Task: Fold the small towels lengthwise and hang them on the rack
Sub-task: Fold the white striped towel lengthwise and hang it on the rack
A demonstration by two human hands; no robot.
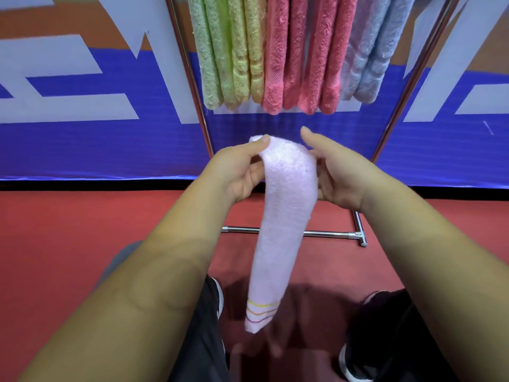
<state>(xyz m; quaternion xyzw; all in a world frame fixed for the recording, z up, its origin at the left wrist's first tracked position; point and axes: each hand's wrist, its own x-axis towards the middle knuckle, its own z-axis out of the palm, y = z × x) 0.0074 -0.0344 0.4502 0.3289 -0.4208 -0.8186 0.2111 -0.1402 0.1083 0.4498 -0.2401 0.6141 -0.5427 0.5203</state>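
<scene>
Two dark shoes are seen nearest, planted on the red floor. Above them a pale pink towel, already narrowed lengthwise, is held up in the air, its striped end hanging low between the feet. Its top is draped over and pinched by the left hand, thumb on the upper fold; grip closed on the cloth. The right hand is set against the towel's other edge, thumb raised; whether its fingers clamp the cloth cannot be told, as they are hidden behind it.

Beyond, the chrome rack is noted, base bar on the floor, uprights rising. Green towels, yellow towels, coral towels and blue towels are hung side by side.

Risk, judged: the fold could spring open during the lift if only one edge is secured. Free bar space is out of view; neighbours could be dragged askew when the towel is threaded in
</scene>
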